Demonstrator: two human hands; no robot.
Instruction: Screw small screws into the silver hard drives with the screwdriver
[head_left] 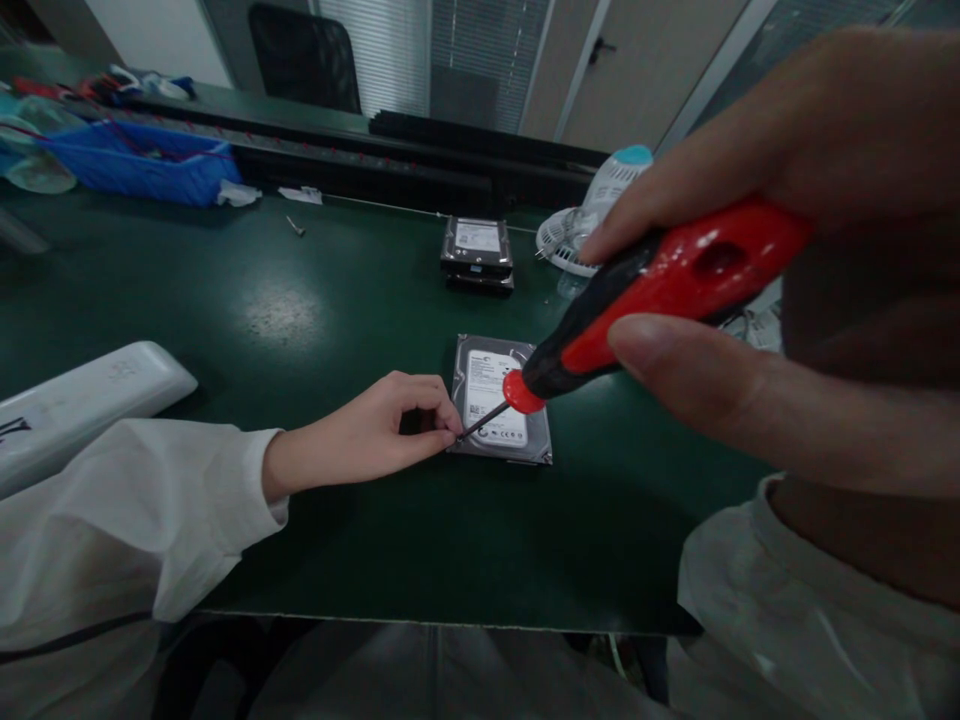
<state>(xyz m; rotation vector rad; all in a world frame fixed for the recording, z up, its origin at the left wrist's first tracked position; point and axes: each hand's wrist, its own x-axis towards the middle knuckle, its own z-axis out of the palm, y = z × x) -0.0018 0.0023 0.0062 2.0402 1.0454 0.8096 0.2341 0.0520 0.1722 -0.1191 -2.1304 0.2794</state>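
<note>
Fingers of the left hand point(367, 435) are pressed together, thumb against forefinger, and they pinch the thin metal tip of the screwdriver point(660, 290) just at the lower left corner of the hard drive point(501, 400). It seems they guide the tip to its place on that corner; whether a small screw is between the fingertips I cannot tell. The right hand point(810, 250) is very close to the camera and wraps the red and black handle, forefinger along the top and thumb under it, so the tool slopes down to the left. The hard drive lies flat, label up, on the green table point(300, 310), in the middle before the person. Behind it, apart, stands a stack of drives point(478, 255), and beside that a small white fan point(592, 215). A blue bin point(142, 160) is far at the left.
</note>
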